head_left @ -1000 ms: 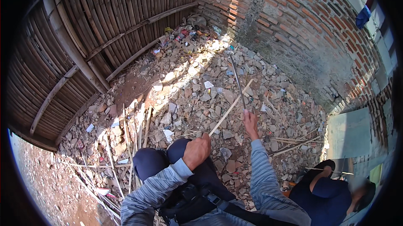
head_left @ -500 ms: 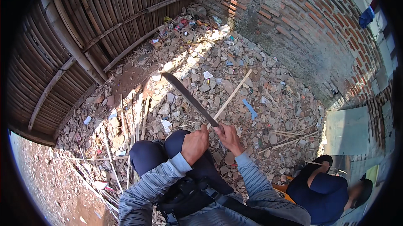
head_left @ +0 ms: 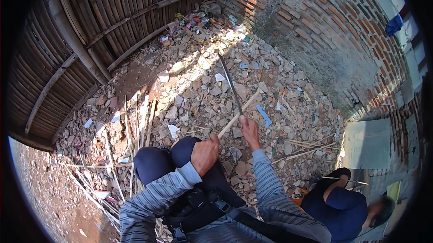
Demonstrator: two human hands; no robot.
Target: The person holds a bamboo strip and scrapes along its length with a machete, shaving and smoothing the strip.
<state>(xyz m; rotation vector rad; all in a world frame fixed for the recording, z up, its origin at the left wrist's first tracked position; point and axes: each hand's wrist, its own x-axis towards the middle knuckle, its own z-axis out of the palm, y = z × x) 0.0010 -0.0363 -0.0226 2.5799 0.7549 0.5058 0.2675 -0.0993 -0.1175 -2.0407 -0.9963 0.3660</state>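
Observation:
My left hand (head_left: 205,155) is closed around the near end of a pale bamboo strip (head_left: 229,125), over my bent knee. From that fist the strip slants away to the far right. A long dark machete (head_left: 231,83) is gripped in my right hand (head_left: 249,131), its handle mostly covered by the fingers. The blade points away from me, seen nearly edge-on, and crosses the strip partway along. Whether blade and strip touch there, I cannot tell.
Rubble (head_left: 288,94) covers the ground. Loose bamboo strips (head_left: 143,116) lie left of my knees, others (head_left: 306,150) to the right. A bamboo wall (head_left: 122,13) stands left, a brick wall (head_left: 324,31) right. Another person (head_left: 336,207) crouches at lower right.
The machete has swung from pointing far left to nearly straight away from me. My right hand has moved apart from my left, outward along the strip. The left hand still grips the strip.

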